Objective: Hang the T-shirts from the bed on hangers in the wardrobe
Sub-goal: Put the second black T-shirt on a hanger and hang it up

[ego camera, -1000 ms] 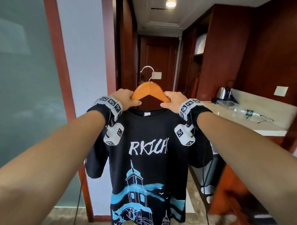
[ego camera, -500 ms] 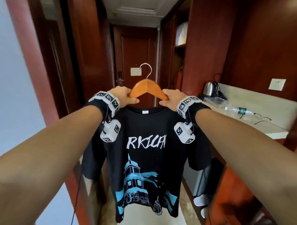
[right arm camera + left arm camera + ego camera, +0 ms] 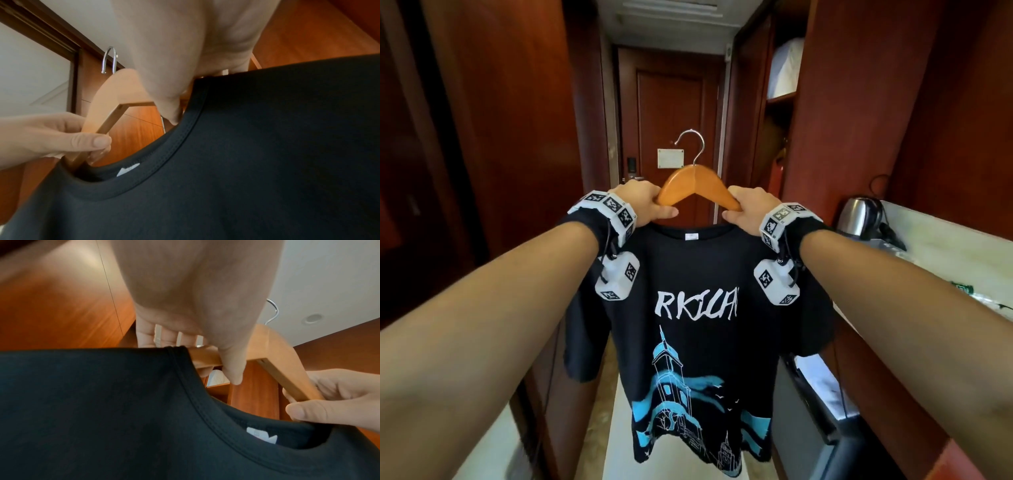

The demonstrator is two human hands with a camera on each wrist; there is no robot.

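Both arms were stretched out toward the middle of the frame, carrying a black T-shirt (image 3: 702, 325) already dressed on a wooden hanger (image 3: 697, 183). The left hand (image 3: 642, 204) had its fingers curled round the hanger's left shoulder just above the collar, thumb pressed under the wood; the right hand (image 3: 750, 209) pinched the other shoulder the same way, thumb and fingers closed on the bar where it entered the neck hole. In the left wrist view the fingers (image 3: 164, 337) showed wrapped over the wood beside the collar. The metal hook (image 3: 691, 144) stood upright and free above the two hands, catching on nothing.

The shirt hung flat and square, print facing the person, sleeves drooping at either side, hem near the lower edge of the frame. Behind it ran a narrow passage ending in a door (image 3: 671, 137); at upper right an open recess (image 3: 780, 102) with a shelf looked like the wardrobe, though no rail was visible in it. A kettle (image 3: 858, 212) sat on a counter (image 3: 945, 253) at right.

I judged the dressing step finished and the carry to the wardrobe under way. The next move would call for turning right toward that recess, raising the hanger and lowering the hook over a rail, probably freeing one hand to steady the shirt
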